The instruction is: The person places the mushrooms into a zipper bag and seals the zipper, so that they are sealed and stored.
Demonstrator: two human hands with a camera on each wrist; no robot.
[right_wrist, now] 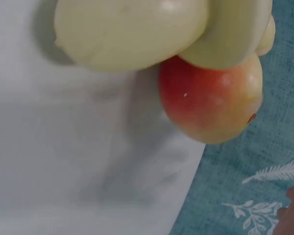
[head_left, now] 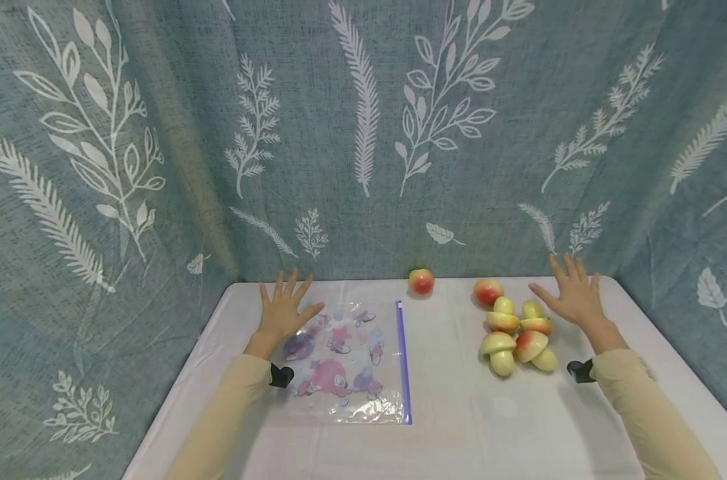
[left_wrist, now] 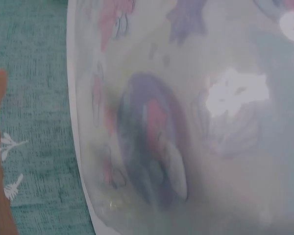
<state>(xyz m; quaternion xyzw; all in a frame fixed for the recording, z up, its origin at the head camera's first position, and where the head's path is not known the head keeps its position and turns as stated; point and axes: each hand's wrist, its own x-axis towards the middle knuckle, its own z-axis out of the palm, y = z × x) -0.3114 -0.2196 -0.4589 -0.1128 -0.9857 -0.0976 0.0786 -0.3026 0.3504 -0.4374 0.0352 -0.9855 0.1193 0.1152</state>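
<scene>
I watch both hands from the head view, each held palm down, fingers spread wide, gripping nothing. The left hand [head_left: 280,313] is over the back left part of a clear printed zip bag [head_left: 368,403]; whether it touches the plastic I cannot tell. Bag lies flat on the left half of a white-covered table [head_left: 444,400], its purple zip strip [head_left: 405,363] running along the right side. Left wrist view gives me the bag up close: pink and purple print, glare on the film.

The right hand [head_left: 573,303] is just to the right of a cluster of four mushroom-shaped pieces [head_left: 502,365], yellow-green with red blush on some caps. I note two pairs, one behind the other, stems pointing back in the rear pair, forward in the front pair. A round red-and-yellow piece [head_left: 488,292] sits just behind the cluster; a second round piece [head_left: 421,282] rests apart at the table's back edge, between bag and cluster.

Cream sleeves [head_left: 645,393] on both arms. Blue-green curtain [head_left: 315,120] with white leaf sprigs behind.
</scene>
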